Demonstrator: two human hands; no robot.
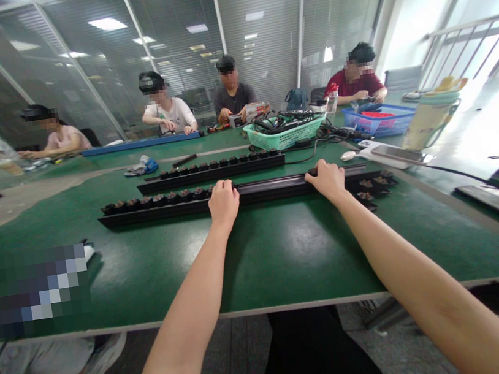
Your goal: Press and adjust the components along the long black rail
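Observation:
A long black rail (273, 192) lies across the green table in front of me. A row of small black round modules (158, 200) with coppery tops sits along its left part. My left hand (225, 204) is closed at the right end of this row, its fingers over a black module that is mostly hidden. Farther right, my right hand (329, 179) pinches a small black module (312, 173) at the rail's top; its details are hidden. Between my hands the rail's channel shows bare. Several loose modules (369, 185) lie by the rail's right end.
Behind stands a second black rail (214, 171) with modules. A green basket (276, 140) of cables, a blue basket (380, 122), a spoon (348, 156) and a large cup (430, 118) lie beyond. Several people (168, 112) sit across the table (277, 251).

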